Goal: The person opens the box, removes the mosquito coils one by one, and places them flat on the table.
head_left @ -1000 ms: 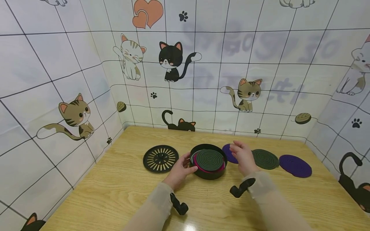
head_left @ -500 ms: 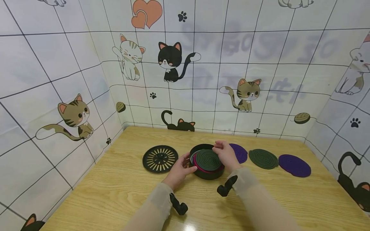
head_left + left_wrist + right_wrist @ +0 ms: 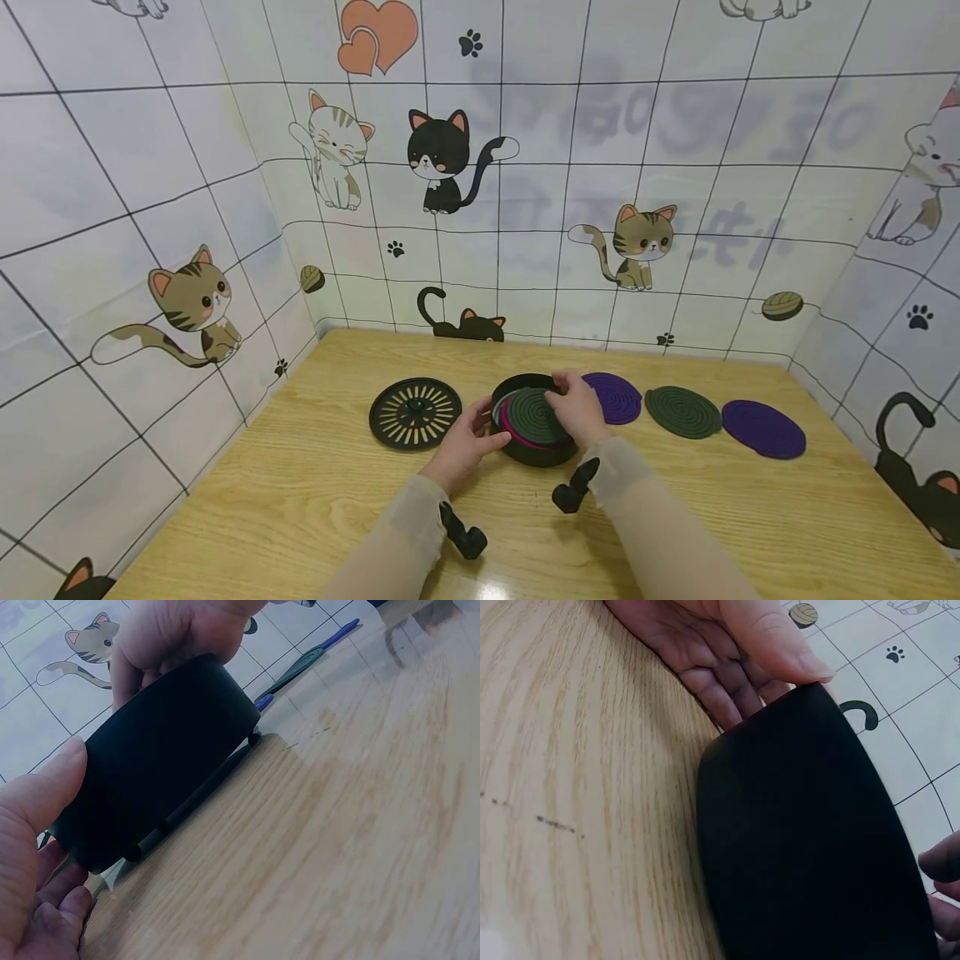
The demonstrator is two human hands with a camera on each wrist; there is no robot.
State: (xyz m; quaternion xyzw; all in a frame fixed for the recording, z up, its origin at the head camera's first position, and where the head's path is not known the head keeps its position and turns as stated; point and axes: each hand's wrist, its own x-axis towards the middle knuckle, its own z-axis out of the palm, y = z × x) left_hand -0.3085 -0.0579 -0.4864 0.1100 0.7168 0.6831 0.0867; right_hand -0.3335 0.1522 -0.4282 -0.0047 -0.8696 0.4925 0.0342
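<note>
**Inside the round container point(image 3: 536, 455), a green coil point(image 3: 534, 417) that probably wants gentle fingers**

Within the dark walls, the coil lies on top, over a layer with a magenta edge point(image 3: 526, 443). It looks light and flat, likely stiff but brittle, so bending it could crack a turn. Its ridged face should grip better than a polished one. The outer edge seems the best hold, taken at opposite sides and kept level; tugging one turn might pull the spiral apart.

The left hand point(image 3: 465, 442) curls round the container's left side, thumb on the outer wall. The right hand point(image 3: 580, 411) reaches over the right rim beside the coil's edge; I cannot tell whether its fingertips pinch the coil.

The container appears rigid and smooth, perhaps a little slippery, standing on small feet point(image 3: 133, 855); steadying it by the wall makes sense. On the wooden table point(image 3: 300, 500), a slotted disc point(image 3: 415, 410) lies to the left, and a purple coil point(image 3: 617, 400), a second green coil point(image 3: 682, 412) and a far purple coil point(image 3: 763, 429) lie rightward, probably just as breakable.
</note>
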